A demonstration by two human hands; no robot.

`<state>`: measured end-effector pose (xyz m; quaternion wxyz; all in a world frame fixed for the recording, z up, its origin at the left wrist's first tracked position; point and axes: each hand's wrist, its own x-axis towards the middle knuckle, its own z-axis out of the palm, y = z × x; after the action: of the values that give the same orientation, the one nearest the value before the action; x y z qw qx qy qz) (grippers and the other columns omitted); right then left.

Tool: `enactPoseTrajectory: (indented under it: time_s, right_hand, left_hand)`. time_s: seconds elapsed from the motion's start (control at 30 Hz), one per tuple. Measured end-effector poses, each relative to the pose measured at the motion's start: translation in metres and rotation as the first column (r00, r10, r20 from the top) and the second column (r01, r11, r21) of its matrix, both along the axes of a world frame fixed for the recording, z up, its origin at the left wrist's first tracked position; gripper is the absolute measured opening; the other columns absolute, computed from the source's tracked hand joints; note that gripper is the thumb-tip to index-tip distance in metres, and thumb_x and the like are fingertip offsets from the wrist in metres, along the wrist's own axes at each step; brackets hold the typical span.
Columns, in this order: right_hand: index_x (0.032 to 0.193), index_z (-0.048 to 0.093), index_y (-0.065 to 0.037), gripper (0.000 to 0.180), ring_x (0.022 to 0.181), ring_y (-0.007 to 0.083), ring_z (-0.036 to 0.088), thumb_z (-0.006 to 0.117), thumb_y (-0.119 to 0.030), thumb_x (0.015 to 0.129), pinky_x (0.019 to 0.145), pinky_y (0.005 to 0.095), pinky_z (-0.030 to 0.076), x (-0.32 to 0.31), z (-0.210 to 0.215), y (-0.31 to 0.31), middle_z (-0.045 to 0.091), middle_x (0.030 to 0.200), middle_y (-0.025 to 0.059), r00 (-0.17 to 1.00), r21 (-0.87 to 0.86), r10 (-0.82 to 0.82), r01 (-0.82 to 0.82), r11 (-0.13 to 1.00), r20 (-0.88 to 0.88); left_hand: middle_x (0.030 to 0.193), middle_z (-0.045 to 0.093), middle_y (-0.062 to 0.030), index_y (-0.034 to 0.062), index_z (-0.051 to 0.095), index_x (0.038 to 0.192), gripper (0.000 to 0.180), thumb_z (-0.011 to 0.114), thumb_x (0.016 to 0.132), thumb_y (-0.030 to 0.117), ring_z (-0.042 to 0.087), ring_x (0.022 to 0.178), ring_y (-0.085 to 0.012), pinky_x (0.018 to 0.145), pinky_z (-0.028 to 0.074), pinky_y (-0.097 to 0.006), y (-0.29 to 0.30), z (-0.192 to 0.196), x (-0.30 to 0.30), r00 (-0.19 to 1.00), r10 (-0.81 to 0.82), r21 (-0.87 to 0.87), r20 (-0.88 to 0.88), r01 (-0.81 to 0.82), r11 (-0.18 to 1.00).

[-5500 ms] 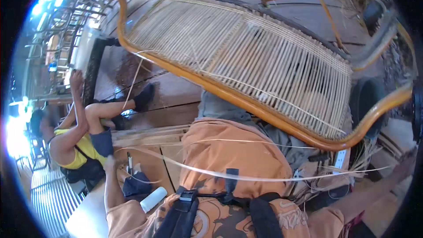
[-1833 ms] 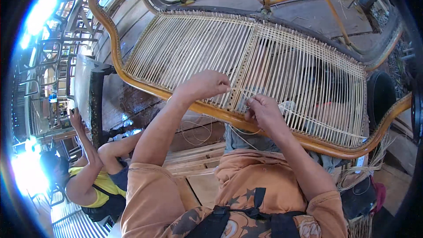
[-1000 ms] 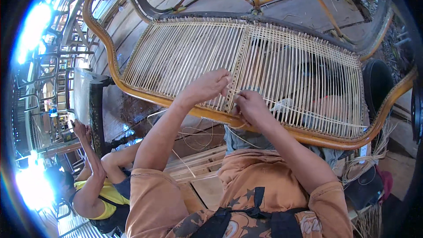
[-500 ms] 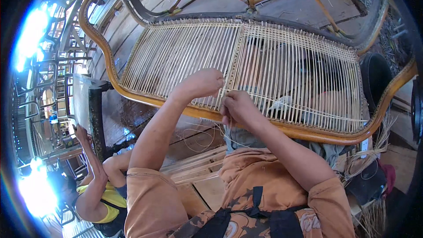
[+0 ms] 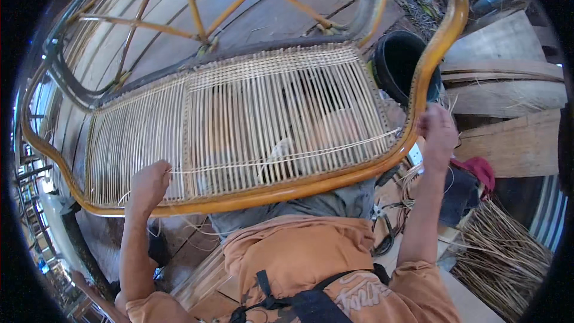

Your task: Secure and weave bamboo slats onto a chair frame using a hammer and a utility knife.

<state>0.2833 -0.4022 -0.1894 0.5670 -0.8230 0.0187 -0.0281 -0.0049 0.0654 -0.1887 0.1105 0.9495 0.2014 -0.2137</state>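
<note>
Two bare hands, well apart, at a cane seat panel (image 5: 137, 143) in front of the person's torso. Left hand (image 5: 149, 186): fingers curled, over the panel's near left part, next to a pale strand (image 5: 323, 152) running across toward the right edge; cannot tell whether it is pinched. Right hand (image 5: 438, 133): blurred, beside the right curve of the orange-brown frame (image 5: 281, 194); grip cannot be told. Black bucket (image 5: 399, 63) near the panel's far right corner.
</note>
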Motion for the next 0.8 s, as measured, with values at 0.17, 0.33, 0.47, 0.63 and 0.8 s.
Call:
enactPoseTrajectory:
  time_s: [0.17,0.33,0.47,0.63,0.8]
  right_hand:
    - [0.100,0.060,-0.007,0.032,0.065,0.0158,0.058,0.049,-0.037,0.094,0.058,0.0303,0.048,0.046,-0.077,-0.137,0.061,0.077,0.0040,0.717,0.179,-0.012,0.190,0.965,-0.697]
    - [0.104,0.061,-0.008,0.032,0.078,0.0176,0.061,0.057,-0.036,0.089,0.070,0.0336,0.051,0.037,-0.120,-0.096,0.063,0.088,0.0042,0.677,0.560,0.206,0.357,0.748,-0.707]
    - [0.102,0.062,-0.007,0.027,0.076,0.0162,0.059,0.063,-0.027,0.085,0.071,0.0312,0.051,0.030,-0.150,-0.103,0.062,0.086,0.0026,0.796,0.654,0.222,0.265,0.708,-0.563]
    - [0.110,0.058,-0.005,0.038,0.084,0.0187,0.057,0.057,-0.036,0.088,0.080,0.0305,0.047,0.062,-0.201,-0.152,0.061,0.091,0.0051,0.903,0.460,-0.046,0.261,0.849,-0.426]
    - [0.108,0.061,-0.008,0.025,0.052,0.0067,0.041,0.053,-0.025,0.092,0.042,0.0189,0.030,0.184,-0.166,-0.202,0.056,0.077,-0.0029,0.889,0.276,-0.218,0.345,0.897,-0.402]
  left_hand:
    - [0.083,0.063,-0.0182,0.0028,0.064,0.089,0.021,0.056,0.085,0.022,0.060,0.081,-0.0382,0.071,0.047,-0.047,-0.002,-0.008,0.001,0.995,0.017,0.033,0.098,-0.021,0.999]
    - [0.081,0.063,-0.0195,0.0021,0.066,0.088,0.020,0.059,0.083,0.020,0.061,0.080,-0.0371,0.070,0.047,-0.043,0.003,-0.007,-0.002,0.986,0.169,-0.067,-0.007,-0.169,0.983]
    - [0.083,0.063,-0.0208,0.0006,0.065,0.089,0.023,0.058,0.084,0.022,0.060,0.081,-0.0384,0.071,0.047,-0.043,0.018,-0.015,-0.006,0.969,0.183,-0.096,-0.166,-0.200,0.975]
    - [0.083,0.062,-0.0214,-0.0004,0.064,0.087,0.032,0.058,0.083,0.031,0.059,0.078,-0.0382,0.069,0.045,-0.046,0.032,-0.035,-0.001,0.981,0.086,-0.159,-0.172,-0.114,0.981]
    - [0.076,0.065,-0.0167,0.0053,0.069,0.082,0.024,0.060,0.078,0.027,0.061,0.071,-0.0347,0.066,0.047,-0.043,0.003,-0.032,0.035,0.992,0.018,-0.232,-0.128,-0.048,0.971]
